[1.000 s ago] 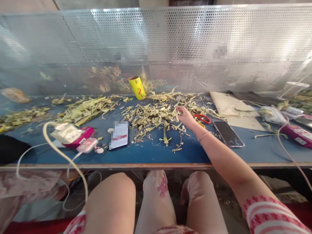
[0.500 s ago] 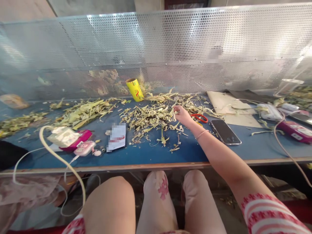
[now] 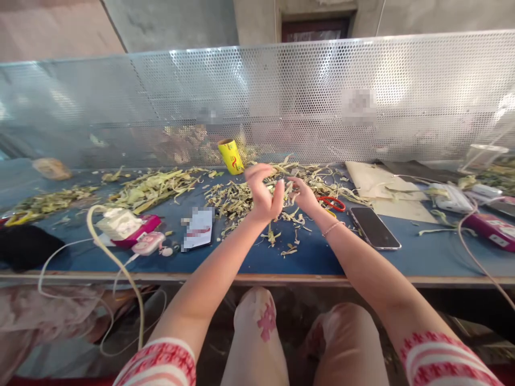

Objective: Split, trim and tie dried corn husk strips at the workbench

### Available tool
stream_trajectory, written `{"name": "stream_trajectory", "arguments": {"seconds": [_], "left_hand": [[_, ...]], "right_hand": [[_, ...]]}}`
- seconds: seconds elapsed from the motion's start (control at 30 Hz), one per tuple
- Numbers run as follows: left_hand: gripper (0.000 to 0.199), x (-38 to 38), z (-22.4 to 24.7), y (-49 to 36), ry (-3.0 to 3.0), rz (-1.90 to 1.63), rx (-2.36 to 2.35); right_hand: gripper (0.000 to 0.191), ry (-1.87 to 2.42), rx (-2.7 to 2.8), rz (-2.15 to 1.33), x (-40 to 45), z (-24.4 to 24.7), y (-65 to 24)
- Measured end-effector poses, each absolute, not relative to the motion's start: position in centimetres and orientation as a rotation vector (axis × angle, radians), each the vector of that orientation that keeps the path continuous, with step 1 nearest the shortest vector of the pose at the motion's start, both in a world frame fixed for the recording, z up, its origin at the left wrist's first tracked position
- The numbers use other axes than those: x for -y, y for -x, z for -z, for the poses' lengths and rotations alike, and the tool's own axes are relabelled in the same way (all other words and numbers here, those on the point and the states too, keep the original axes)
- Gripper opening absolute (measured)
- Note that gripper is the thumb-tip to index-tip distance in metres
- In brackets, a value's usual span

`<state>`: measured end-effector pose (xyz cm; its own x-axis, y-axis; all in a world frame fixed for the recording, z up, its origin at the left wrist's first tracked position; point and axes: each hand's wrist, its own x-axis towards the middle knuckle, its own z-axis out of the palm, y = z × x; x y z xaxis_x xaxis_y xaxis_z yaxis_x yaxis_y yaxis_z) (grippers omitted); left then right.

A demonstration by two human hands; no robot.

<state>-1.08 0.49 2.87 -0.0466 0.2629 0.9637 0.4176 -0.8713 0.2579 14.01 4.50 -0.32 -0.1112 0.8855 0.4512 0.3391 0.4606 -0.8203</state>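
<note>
My left hand (image 3: 263,194) hovers over the front of a pile of pale, dried plant strips (image 3: 225,197). Its thumb and fingers are apart with nothing seen between them. Just to its right, my right hand (image 3: 304,196) reaches into the same pile, fingers curled together at the tips. Whatever those tips pinch is too small to make out among the strips. Red-handled scissors (image 3: 332,203), partly hidden, lie right beside the right wrist. A yellow cardboard tube (image 3: 230,157) stands tilted behind the pile.
A phone (image 3: 374,228) lies right of my right arm, another phone (image 3: 199,229) left of the pile. Chargers and cables (image 3: 120,225) crowd the left. Brown paper sheets (image 3: 368,182) lie at back right. A perforated metal screen (image 3: 289,96) closes off the back. Another person's leg shows lower left.
My left hand has come up from below the table edge to the pile, beside my right hand. The right hand stays at almost the same spot. The view has tilted up slightly.
</note>
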Motion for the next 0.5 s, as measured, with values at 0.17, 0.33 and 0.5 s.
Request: {"name": "stream_trajectory", "arguments": {"seconds": [0.17,0.33,0.5], "left_hand": [[0.037,-3.7,0.0,0.6,2.570,2.200,1.510],[0.034,-4.5,0.9,0.6,2.784,2.313,1.542],[0.035,-4.5,1.3,0.6,2.788,2.454,1.517]], "right_hand": [[0.043,0.938,1.672,-0.696,-4.6,0.7,-13.4],[0.046,0.940,1.704,-0.644,-4.3,1.0,-13.3],[0.029,1.005,1.664,-0.673,-3.5,0.5,-13.5]]}}
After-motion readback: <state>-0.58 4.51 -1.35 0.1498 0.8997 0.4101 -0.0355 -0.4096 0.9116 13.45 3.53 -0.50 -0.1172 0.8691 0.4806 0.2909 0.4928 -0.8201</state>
